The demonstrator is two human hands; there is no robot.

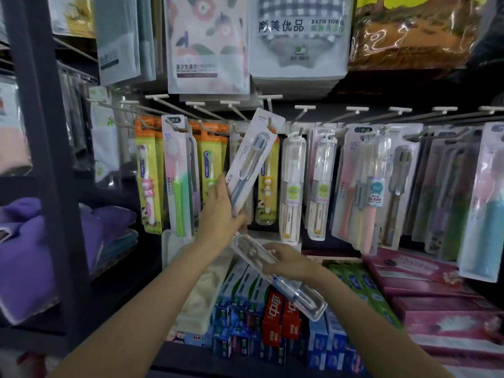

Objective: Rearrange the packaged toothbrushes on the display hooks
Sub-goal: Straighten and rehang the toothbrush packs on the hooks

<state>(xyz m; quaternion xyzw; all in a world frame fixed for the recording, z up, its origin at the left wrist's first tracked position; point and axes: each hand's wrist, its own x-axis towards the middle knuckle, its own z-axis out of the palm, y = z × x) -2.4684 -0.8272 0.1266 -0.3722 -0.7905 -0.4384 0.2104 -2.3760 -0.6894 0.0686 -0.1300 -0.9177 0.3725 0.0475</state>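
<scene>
Hooks crowded; toothpaste boxes below | left hand holds tilted toothbrush pack

A dark upright post stands at the left. Packaged towels hang across the top. Folded purple cloth lies on a left shelf. Toothpaste boxes sit stacked below, with pink boxes to their right. Lighting is dim.
</scene>
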